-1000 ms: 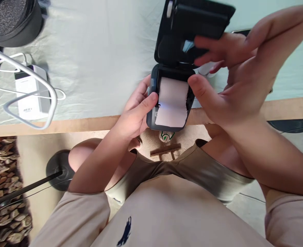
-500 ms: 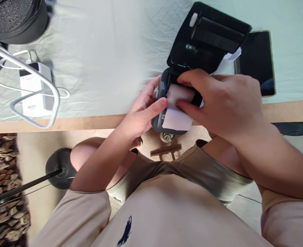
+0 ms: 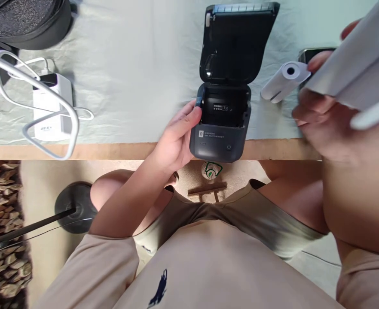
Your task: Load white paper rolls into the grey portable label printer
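Observation:
My left hand (image 3: 178, 137) grips a small dark grey label printer (image 3: 218, 141) by its left side, at the table's front edge. The printer's lid (image 3: 237, 51) is swung up, and the bare black compartment (image 3: 223, 107) below shows small white print. On the right, my right hand (image 3: 318, 116) is raised close to the camera, its fingers round a white paper roll (image 3: 357, 64) with a loose paper end hanging from it. Beyond that hand a second white paper roll (image 3: 278, 83) lies on the table, its hollow core facing me.
A phone (image 3: 315, 53) lies behind my right hand, mostly covered. To the left stand a white power bank (image 3: 52, 111) with a white cable (image 3: 71, 128) and a black round case (image 3: 31, 25). The wooden table edge (image 3: 118, 151) runs above my knees.
My right hand has left the printer's compartment and moved right and up with the paper roll. The printer has turned to face me more squarely, still in my left hand.

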Tool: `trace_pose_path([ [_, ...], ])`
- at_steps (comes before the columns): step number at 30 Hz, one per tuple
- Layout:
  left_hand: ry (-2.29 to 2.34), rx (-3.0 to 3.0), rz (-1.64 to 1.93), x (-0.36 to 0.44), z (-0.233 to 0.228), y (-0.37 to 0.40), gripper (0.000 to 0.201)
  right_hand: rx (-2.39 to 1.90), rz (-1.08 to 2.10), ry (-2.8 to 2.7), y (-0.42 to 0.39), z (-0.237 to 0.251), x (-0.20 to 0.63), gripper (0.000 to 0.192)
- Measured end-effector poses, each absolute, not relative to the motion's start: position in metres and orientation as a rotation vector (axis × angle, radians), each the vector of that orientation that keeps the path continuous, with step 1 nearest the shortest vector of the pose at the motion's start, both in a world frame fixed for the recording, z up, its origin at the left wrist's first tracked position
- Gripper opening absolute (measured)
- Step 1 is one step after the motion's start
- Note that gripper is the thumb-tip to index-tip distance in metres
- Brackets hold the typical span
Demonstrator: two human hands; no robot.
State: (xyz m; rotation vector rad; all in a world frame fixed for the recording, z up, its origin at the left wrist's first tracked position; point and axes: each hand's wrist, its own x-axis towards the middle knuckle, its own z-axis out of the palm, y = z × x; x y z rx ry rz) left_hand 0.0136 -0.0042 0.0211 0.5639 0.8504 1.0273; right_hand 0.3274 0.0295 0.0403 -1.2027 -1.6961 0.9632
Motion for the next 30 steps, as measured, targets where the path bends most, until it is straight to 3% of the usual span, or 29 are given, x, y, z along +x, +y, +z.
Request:
trace_pose_path([
  [4,0.849,0.507,1.082,0.019,0.025,-0.003,0.031,-1.073,1.203,-1.340,0.050,-0.003,0.331,0.083],
  [10,0.818,0.534,1.098,0.018,0.019,-0.004,0.019,-1.074,0.528,-1.933,0.017,-0.018,0.305,0.047],
  [15,0.860,0.588,1.092,0.015,0.014,-0.005,0.020,-1.275,0.341,-2.154,0.005,-0.006,0.299,0.064],
  [19,0.891,0.583,1.095,0.014,0.014,-0.005,0.018,-1.195,0.120,-1.989,0.021,0.001,0.310,0.047],
  [22,0.870,0.593,1.082,0.014,0.015,-0.003,0.018,-1.302,-0.068,-1.895,0.044,0.001,0.319,0.065],
  [24,0.855,0.593,1.070,0.015,0.017,-0.002,0.019,-1.592,0.032,-1.924,0.057,0.000,0.316,0.080],
  [28,0.859,0.569,1.087,0.019,0.024,-0.001,0.025,-1.808,0.219,-1.944,0.068,0.000,0.307,0.059],
  [30,0.876,0.556,1.088,0.020,0.026,-0.002,0.026,-1.715,0.193,-1.935,0.068,0.002,0.309,0.068],
])
